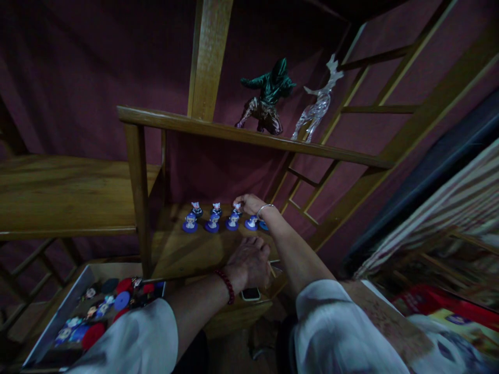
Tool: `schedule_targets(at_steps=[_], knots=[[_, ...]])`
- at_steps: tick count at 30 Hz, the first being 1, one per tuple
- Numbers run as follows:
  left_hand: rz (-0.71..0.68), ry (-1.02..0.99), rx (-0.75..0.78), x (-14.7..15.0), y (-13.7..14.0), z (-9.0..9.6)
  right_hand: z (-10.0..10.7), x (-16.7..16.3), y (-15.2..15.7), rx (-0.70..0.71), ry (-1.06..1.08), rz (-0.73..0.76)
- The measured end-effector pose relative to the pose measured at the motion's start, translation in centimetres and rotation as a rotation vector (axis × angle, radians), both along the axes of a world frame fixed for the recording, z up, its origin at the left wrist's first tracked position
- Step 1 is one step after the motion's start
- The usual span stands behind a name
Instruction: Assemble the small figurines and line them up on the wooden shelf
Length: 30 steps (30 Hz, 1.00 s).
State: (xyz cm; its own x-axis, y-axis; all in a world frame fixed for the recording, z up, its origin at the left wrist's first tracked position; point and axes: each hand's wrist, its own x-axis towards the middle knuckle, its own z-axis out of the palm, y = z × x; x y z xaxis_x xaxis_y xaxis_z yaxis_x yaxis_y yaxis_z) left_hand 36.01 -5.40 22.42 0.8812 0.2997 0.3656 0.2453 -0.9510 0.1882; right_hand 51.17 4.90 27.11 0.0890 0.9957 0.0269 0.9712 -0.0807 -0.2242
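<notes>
My right hand (251,203), with a silver bangle at the wrist, reaches onto the lower shelf (175,254). Its fingers pinch a small white-headed figurine (237,209) in the back row. Two similar dark-based figurines (196,209) stand to its left. In front runs a row of several small figurines on purple-blue round bases (212,223); the one at the right end is partly hidden by my right wrist. My left hand (249,259), with a red beaded bracelet, lies palm down near the shelf's front, fingers stretched forward and holding nothing visible.
A green hooded statue (268,93) and a clear deer figure (317,106) stand on the upper shelf (241,134). At lower left, a box (54,317) holds several figurines and round bases. A dark-screened device (250,294) lies below my left hand. Wooden lattice (374,109) borders the right.
</notes>
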Motion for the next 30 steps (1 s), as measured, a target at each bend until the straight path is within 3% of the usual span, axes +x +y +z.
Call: schedule_targets(at_steps=[30], knots=[[0.015, 0.02, -0.025, -0.1, -0.2, 0.2, -1.6, 2.2, 0.4, 0.044, 0.055, -0.012]])
